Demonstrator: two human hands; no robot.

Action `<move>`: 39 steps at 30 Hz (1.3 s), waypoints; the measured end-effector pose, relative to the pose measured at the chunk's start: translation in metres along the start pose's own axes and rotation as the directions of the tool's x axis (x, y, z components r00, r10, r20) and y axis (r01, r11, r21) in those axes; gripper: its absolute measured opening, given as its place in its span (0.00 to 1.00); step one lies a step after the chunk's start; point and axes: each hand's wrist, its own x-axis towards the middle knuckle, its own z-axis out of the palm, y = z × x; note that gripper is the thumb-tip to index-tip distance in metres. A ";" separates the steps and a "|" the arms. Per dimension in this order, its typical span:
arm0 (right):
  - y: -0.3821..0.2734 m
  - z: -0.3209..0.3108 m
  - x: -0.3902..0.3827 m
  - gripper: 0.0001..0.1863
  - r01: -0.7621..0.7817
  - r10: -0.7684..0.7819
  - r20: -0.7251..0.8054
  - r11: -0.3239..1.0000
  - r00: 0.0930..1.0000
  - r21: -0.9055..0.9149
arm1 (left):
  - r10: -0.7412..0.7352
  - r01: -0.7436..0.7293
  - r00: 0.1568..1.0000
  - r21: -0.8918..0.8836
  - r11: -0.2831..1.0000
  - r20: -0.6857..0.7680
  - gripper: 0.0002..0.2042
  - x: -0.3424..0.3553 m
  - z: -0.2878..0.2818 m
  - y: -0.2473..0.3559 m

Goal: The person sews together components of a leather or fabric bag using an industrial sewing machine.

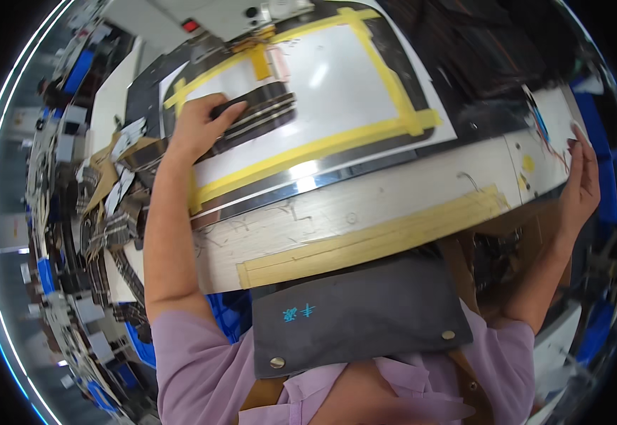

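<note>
My left hand (202,129) grips the left end of a dark plaid fabric piece (262,112), thumb on top. The piece lies over a white sheet (351,78) framed with yellow tape (287,159), just in front of the sewing machine's needle area (260,46). Far to the right, my right hand (583,177) is raised at the table's end with its fingers drawn together. A small dark bit shows at its fingertips, too small to name. Close to that hand lies a slim blue-handled tool (539,122).
Dark fabric pieces (493,49) are stacked at the back right. More plaid pieces and paper scraps (121,188) pile up on the left. Loose threads lie on the pale table edge (337,216), which carries a strip of yellow tape (372,237). Blue bins (609,184) stand at the right.
</note>
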 end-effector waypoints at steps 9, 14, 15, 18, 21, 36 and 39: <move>-0.122 0.269 0.021 0.16 0.613 -0.755 0.559 0.630 0.342 0.476 | -0.069 0.077 0.994 0.110 0.991 -0.081 0.23 0.030 -0.008 -0.017; -0.130 0.324 0.033 0.16 0.686 -0.758 0.587 0.588 0.283 0.428 | -0.100 0.103 0.995 0.152 0.983 -0.027 0.23 0.048 -0.014 -0.023; -0.130 0.328 0.034 0.17 0.680 -0.740 0.605 0.607 0.294 0.412 | -0.080 0.085 0.996 0.133 0.988 -0.047 0.23 0.050 -0.013 -0.026; -0.128 0.332 0.030 0.18 0.709 -0.790 0.531 0.561 0.305 0.428 | -0.120 0.127 0.991 0.156 0.980 -0.053 0.23 0.055 -0.014 -0.026; -0.133 0.329 0.029 0.20 0.762 -0.800 0.505 0.537 0.325 0.361 | 0.011 0.012 0.981 0.119 0.993 -0.194 0.22 0.055 -0.011 -0.032; -0.130 0.328 0.033 0.16 0.732 -0.797 0.511 0.552 0.323 0.399 | -0.087 0.097 0.993 0.127 0.987 -0.081 0.24 0.059 -0.014 -0.028; -0.129 0.328 0.033 0.15 0.708 -0.787 0.512 0.576 0.344 0.409 | -0.100 0.108 0.993 0.128 0.986 -0.067 0.24 0.059 -0.015 -0.025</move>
